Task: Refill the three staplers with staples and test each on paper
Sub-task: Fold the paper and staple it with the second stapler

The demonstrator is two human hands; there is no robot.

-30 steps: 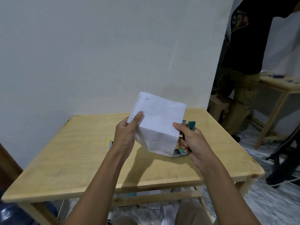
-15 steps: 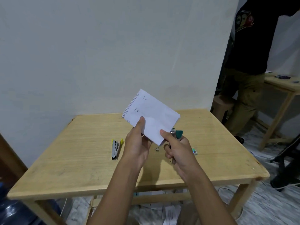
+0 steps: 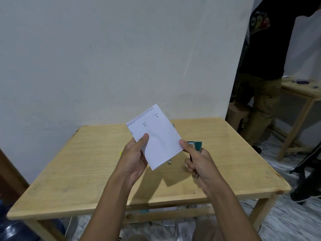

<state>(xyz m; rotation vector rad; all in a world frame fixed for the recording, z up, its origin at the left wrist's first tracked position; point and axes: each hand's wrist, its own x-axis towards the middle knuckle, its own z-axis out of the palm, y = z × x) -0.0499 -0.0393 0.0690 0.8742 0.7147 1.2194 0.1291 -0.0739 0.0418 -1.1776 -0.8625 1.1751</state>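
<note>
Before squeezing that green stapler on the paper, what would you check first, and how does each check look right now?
1. Left hand holds the paper firmly: ok.
2. Right hand has a grip on the green stapler: ok.
3. Paper edge sits inside the stapler's mouth: cannot tell, the paper hides it.
4. Right thumb clear of the stapling point: cannot tell.
5. Stapler loaded with staples: cannot tell.
6. Wooden table below to rest on: ok.

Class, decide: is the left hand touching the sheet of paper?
Touching. The head view shows the left hand's thumb pressed flat on the front of the paper, pinching its lower left edge above the table.
</note>
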